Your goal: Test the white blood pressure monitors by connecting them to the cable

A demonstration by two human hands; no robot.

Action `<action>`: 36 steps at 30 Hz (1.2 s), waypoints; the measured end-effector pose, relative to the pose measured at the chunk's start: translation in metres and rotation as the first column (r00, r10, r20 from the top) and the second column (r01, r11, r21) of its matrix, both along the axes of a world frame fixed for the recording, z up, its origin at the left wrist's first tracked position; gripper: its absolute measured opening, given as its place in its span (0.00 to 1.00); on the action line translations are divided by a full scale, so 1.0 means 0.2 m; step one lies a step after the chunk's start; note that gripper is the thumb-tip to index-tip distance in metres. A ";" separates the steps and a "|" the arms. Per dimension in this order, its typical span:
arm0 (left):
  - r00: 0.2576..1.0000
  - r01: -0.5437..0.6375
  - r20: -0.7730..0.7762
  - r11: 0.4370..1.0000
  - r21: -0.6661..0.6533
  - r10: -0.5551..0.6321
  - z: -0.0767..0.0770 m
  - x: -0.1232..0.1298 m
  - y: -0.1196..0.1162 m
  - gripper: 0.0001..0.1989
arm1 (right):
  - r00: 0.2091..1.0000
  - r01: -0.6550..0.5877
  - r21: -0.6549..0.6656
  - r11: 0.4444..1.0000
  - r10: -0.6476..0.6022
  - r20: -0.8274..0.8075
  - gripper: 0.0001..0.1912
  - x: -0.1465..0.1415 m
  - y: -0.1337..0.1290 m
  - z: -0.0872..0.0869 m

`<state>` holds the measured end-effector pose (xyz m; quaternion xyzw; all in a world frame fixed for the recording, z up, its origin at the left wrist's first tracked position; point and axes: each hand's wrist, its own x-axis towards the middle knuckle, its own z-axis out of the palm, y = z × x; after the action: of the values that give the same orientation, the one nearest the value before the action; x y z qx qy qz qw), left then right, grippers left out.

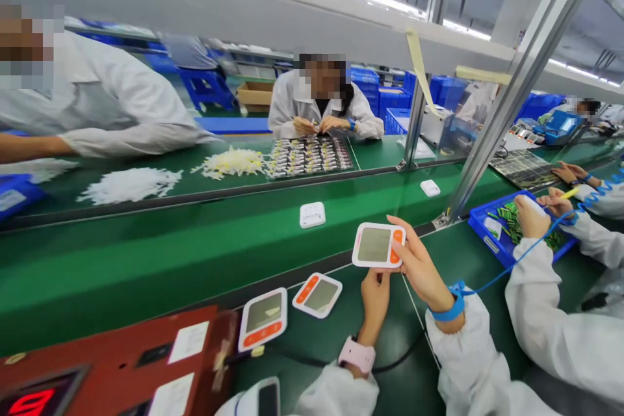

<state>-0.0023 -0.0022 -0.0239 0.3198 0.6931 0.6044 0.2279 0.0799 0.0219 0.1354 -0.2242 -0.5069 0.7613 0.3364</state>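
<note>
A white device with a grey screen and orange buttons (pixel 374 246) is held up above the near edge of the green belt. My right hand (pixel 419 263), with a blue wrist strap, grips its right side, fingers over the orange buttons. From below, my left hand (pixel 375 299), wearing a pink watch, holds its bottom edge; those fingertips are partly hidden. Two similar devices lie on the table to the left, one upright-facing (pixel 264 318) beside the red-brown box, the other tilted (pixel 318 295) nearer my left hand.
A red-brown box with a lit display (pixel 112 364) stands at lower left. White housings (pixel 312 214) sit on the green belt (pixel 146 253). Right, a co-worker's hands are at a blue tray (pixel 492 250). A metal post (pixel 511 91) rises beyond my right hand. Other people sit across.
</note>
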 end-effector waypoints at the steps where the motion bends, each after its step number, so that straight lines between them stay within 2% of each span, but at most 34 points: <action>1: 1.000 -0.003 0.001 1.000 -0.002 0.003 0.00 0.00 0.00 0.15 | 1.000 0.000 0.002 1.000 0.000 -0.005 0.30 0.00 0.00 0.01; 6: 1.000 -0.003 -0.005 1.000 -0.028 0.003 0.01 0.01 0.00 0.13 | 0.999 0.008 0.017 1.000 -0.008 -0.035 0.26 -0.01 0.01 0.00; 15: 0.999 0.043 0.012 0.999 -0.031 -0.043 0.03 0.02 -0.01 0.15 | 0.997 0.039 0.001 0.999 -0.039 -0.059 0.24 0.00 0.02 0.01; 21: 0.999 0.033 0.009 0.997 -0.065 -0.033 0.03 0.02 -0.01 0.16 | 0.998 0.029 0.016 0.999 -0.028 -0.059 0.24 0.01 0.02 0.02; 36: 0.999 0.035 -0.027 0.999 -0.036 -0.036 0.02 0.02 -0.01 0.14 | 0.999 0.040 0.014 0.999 -0.040 -0.019 0.23 0.01 0.03 0.01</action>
<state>0.0013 -0.0041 -0.0202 0.3364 0.7010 0.5835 0.2345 0.0825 0.0283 0.1377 -0.2246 -0.5045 0.7530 0.3579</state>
